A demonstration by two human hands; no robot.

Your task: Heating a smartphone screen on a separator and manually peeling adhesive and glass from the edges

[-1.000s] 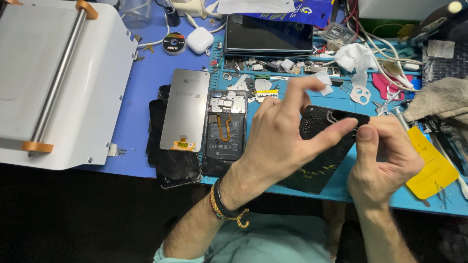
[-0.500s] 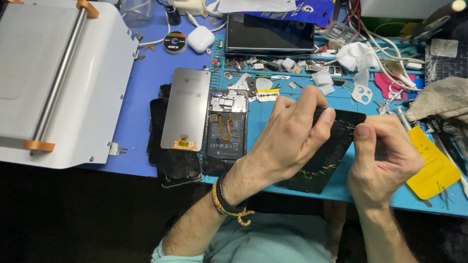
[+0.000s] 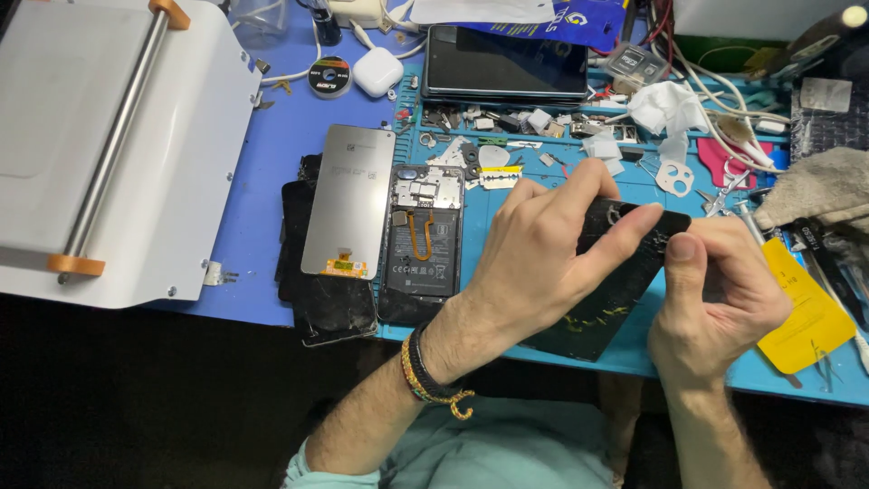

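A black phone panel is held tilted above the blue surface between 2 hands. The left hand lies over its upper left part, fingers pressed along its top edge, while the right hand pinches its right edge. An opened phone lies just left of them.

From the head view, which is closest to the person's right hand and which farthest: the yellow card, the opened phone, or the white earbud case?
1. Yellow card, just right of the right hand.
2. Opened phone, left, past the left hand.
3. White earbud case, far upper left.
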